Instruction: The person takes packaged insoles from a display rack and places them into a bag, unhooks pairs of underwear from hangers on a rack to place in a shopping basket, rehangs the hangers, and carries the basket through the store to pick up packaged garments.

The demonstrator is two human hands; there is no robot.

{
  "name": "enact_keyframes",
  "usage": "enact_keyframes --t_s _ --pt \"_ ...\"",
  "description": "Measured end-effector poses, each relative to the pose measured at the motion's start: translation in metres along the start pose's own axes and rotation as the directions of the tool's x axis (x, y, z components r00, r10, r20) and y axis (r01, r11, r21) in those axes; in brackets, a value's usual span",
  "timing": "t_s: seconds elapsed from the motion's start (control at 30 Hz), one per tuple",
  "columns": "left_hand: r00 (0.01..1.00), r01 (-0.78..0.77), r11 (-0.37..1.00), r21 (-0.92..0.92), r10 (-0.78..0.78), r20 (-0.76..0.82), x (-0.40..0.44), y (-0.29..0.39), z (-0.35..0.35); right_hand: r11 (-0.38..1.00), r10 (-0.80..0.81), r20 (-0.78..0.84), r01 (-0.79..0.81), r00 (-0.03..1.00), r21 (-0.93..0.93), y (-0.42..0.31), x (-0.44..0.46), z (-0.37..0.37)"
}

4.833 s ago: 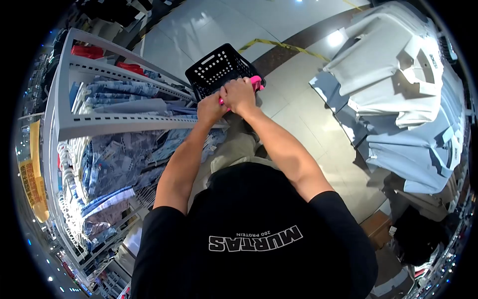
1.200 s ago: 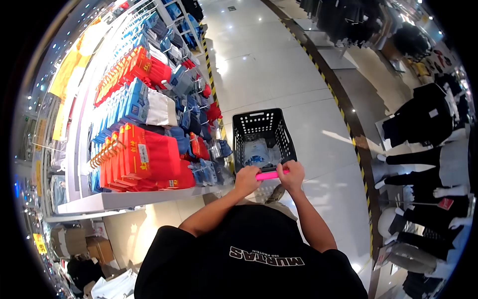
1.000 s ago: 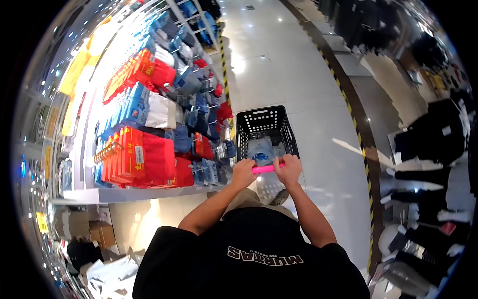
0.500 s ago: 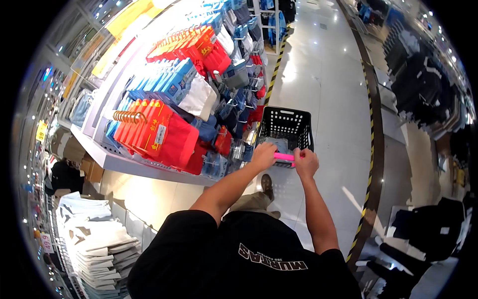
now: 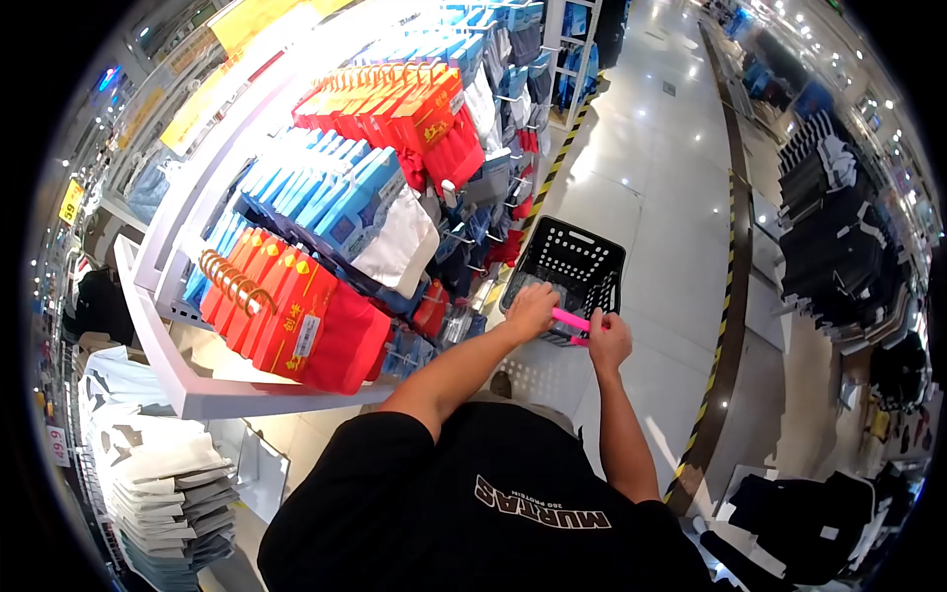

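Note:
A black shopping basket (image 5: 558, 233) with square holes in its walls is in front of me, its bright pink handle (image 5: 570, 319) turned toward my body. My left hand (image 5: 531, 312) is closed around the left part of this handle. At the handle's right end, my right hand (image 5: 610, 340) grips it with curled fingers. Something greyish lies inside the basket, partly covered by my left hand; I cannot make out what it is.
To my left, a display rack (image 5: 187, 400) carries red packs (image 5: 296, 306), blue packs (image 5: 340, 187) and hanging garments. Folded light clothes (image 5: 163, 474) are stacked at lower left. A tiled aisle (image 5: 671, 187) runs ahead, bordered by yellow-black tape; dark clothes (image 5: 838, 227) hang on the right.
The rack now appears larger and nearer on my left, and the view has shifted. Both hands still hold the basket's handle, which now slants down to the right.

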State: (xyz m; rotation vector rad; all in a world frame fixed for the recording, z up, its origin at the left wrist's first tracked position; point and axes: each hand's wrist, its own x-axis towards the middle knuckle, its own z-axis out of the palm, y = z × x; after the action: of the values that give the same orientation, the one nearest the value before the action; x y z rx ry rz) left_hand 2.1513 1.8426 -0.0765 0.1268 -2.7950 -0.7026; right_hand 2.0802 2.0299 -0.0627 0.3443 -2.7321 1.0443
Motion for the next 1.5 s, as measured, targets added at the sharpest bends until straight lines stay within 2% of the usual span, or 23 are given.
enact_keyframes --t_s 0.07,0.17,0.2,0.3,0.47,0.6,0.7,0.73,0.83,0.97,1.0,1.03,1.1,1.2,1.3,1.43,1.5 --pt "0.999 0.052 0.999 0.0 -0.052 -0.016 0.012 0.0 -0.002 1.0 0.018 0.02 -0.017 1.0 -0.014 -0.002 0.01 0.005" --pt "0.968 0.193 0.978 -0.078 -0.203 -0.146 0.023 0.009 0.0 0.998 0.064 0.036 -0.064 0.997 0.0 0.0 0.031 0.014" --pt "0.965 0.225 0.961 -0.158 -0.243 -0.1 0.023 0.01 -0.003 0.996 0.084 0.052 -0.085 0.995 0.005 0.001 0.035 0.017" --pt "0.949 0.195 0.965 -0.177 -0.231 -0.214 0.016 0.014 -0.007 0.996 0.086 0.05 -0.087 0.995 0.022 0.006 0.049 0.028" --pt "0.954 0.213 0.958 -0.193 -0.247 -0.172 0.013 0.014 -0.015 0.999 0.038 0.04 -0.038 0.998 -0.001 0.008 0.065 0.034" --pt "0.962 0.218 0.958 -0.185 -0.243 -0.125 0.031 0.009 -0.017 0.996 0.082 0.14 -0.085 0.987 0.012 0.009 0.081 0.034" --pt "0.958 0.23 0.958 -0.168 -0.254 -0.134 0.037 0.007 -0.011 0.998 0.044 0.193 -0.053 0.98 0.044 0.008 0.091 0.03" --pt "0.955 0.24 0.956 -0.165 -0.263 -0.134 0.039 0.007 -0.011 0.995 0.078 0.287 -0.094 0.955 0.041 0.0 0.096 0.022" --pt "0.953 0.263 0.951 -0.163 -0.283 -0.108 0.046 0.008 -0.013 0.994 -0.005 0.351 -0.035 0.936 0.106 0.002 0.11 0.02" --pt "0.941 0.302 0.934 -0.192 -0.324 -0.097 0.06 0.008 -0.009 0.961 -0.219 0.489 0.099 0.844 0.259 -0.017 0.125 0.019" --pt "0.936 0.294 0.932 -0.211 -0.325 -0.135 0.064 0.006 -0.006 0.929 -0.367 0.491 0.278 0.79 0.245 -0.023 0.128 0.019" --pt "0.931 0.302 0.929 -0.214 -0.336 -0.141 0.069 0.004 -0.004 0.875 -0.48 0.445 0.373 0.756 0.309 -0.03 0.128 0.024" --pt "0.917 0.329 0.918 -0.22 -0.366 -0.157 0.076 0.0 -0.003 0.831 -0.54 0.483 0.528 0.689 0.175 -0.045 0.128 0.026" --pt "0.904 0.392 0.887 -0.244 -0.42 -0.076 0.087 -0.004 -0.005 0.815 -0.572 0.467 0.529 0.674 0.236 -0.034 0.137 0.039" --pt "0.858 0.46 0.832 -0.309 -0.506 -0.085 0.098 0.008 -0.005 0.82 -0.558 0.525 0.526 0.643 0.226 -0.035 0.152 0.033" --pt "0.753 0.597 0.702 -0.388 -0.657 -0.03 0.102 0.035 -0.013 0.832 -0.532 0.587 0.506 0.611 0.228 -0.036 0.174 0.035" --pt "0.722 0.625 0.641 -0.445 -0.692 0.016 0.087 0.036 -0.006 0.809 -0.574 0.574 0.513 0.584 0.287 -0.031 0.185 0.039"
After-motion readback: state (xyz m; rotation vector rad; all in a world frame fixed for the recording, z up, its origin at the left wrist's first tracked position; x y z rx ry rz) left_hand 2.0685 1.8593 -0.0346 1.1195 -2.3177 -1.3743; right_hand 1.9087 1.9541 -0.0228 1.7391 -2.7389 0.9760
